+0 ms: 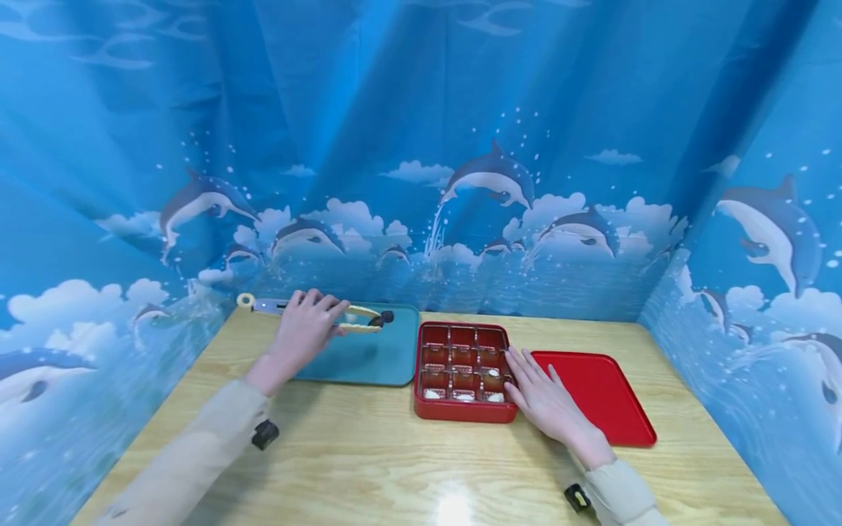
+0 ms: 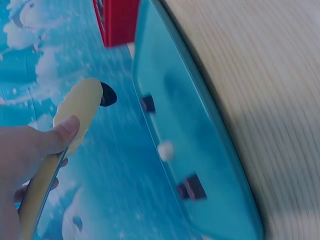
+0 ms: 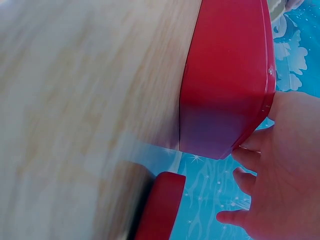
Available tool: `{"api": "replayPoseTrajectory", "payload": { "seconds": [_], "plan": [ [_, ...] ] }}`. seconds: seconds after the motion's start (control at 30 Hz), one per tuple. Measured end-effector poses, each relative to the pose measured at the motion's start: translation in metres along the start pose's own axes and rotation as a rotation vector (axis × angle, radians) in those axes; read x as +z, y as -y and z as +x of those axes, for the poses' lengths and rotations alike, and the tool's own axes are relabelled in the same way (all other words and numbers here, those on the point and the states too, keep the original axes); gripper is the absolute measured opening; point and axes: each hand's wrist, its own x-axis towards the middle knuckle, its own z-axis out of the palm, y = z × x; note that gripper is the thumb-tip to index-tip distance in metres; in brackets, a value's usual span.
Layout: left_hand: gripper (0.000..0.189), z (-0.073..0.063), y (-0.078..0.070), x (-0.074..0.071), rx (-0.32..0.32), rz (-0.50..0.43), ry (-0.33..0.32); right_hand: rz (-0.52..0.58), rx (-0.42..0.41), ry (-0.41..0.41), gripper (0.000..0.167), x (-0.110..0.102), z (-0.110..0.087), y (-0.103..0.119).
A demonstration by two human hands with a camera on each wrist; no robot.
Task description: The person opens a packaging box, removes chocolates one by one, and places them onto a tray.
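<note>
My left hand (image 1: 309, 321) grips yellow-tipped kitchen tongs (image 2: 82, 102), held above the blue-green tray (image 1: 395, 358). Between the tong tips is a small dark brown piece, like a chocolate (image 2: 108, 95). My right hand (image 1: 542, 394), its fingers extended, touches the right side of a red box (image 1: 460, 412). Inside the box a clear divider (image 1: 464, 358) forms several compartments. White pieces (image 1: 495, 397) lie in the front row, and another one (image 1: 493, 372) shows just behind at the right.
On the tray lie dark brown pieces (image 2: 194, 187) and a white piece (image 2: 165, 150). A flat red lid (image 1: 612, 402) lies right of the box, partly behind my right hand. A dolphin-print curtain (image 1: 421, 183) stands behind the wooden table (image 1: 368, 460).
</note>
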Motion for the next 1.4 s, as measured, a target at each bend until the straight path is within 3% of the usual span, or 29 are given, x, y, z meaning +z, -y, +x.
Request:
{"api": "replayPoseTrajectory", "payload": {
  "seconds": [0.17, 0.43, 0.53, 0.93, 1.1, 1.4],
  "plan": [
    [0.043, -0.008, 0.019, 0.006, 0.011, 0.081, -0.016, -0.008, 0.026, 0.016, 0.066, -0.005, -0.002, 0.004],
    [0.038, -0.012, 0.026, 0.016, 0.050, 0.154, 0.128, -0.007, 0.021, 0.018, 0.065, -0.003, -0.001, 0.004],
    [0.036, -0.011, 0.025, 0.021, 0.065, 0.159, 0.154, 0.002, 0.005, 0.008, 0.064, -0.001, -0.001, 0.002],
    [0.041, -0.006, 0.021, 0.044, 0.049, 0.146, 0.160, -0.020, 0.031, 0.026, 0.065, -0.003, -0.001, 0.005],
    [0.047, -0.008, 0.021, 0.043, 0.008, 0.115, 0.166, -0.023, 0.028, 0.026, 0.065, -0.003, 0.000, 0.007],
    [0.050, -0.008, 0.011, 0.028, -0.044, 0.023, 0.053, -0.030, 0.029, 0.022, 0.065, -0.003, -0.001, 0.006]
  ]
}}
